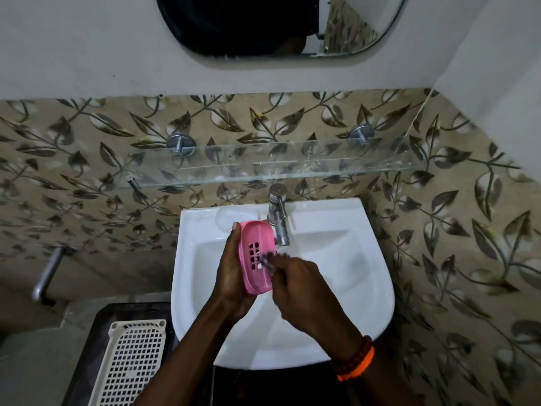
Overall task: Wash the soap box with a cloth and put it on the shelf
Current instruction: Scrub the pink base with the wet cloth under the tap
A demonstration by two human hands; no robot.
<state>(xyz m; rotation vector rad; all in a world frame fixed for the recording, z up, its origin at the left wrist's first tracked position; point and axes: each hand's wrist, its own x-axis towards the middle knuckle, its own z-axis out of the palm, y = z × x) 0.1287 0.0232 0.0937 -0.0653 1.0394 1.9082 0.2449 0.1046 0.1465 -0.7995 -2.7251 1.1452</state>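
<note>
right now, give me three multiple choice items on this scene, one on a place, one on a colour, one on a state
1. Where is the soap box?
A. on the glass shelf
B. held over the sink
C. in the basket

2. What colour is the soap box?
A. pink
B. blue
C. green

3. What is the right hand doing?
A. hanging idle
B. turning the tap
C. holding something dark against the box

Answers:
1 B: the left hand grips it above the white sink; the glass shelf carries no box.
2 A: its shell is pink.
3 C: its fingers pinch a dark, blurred scrap at the box's holes.
</note>
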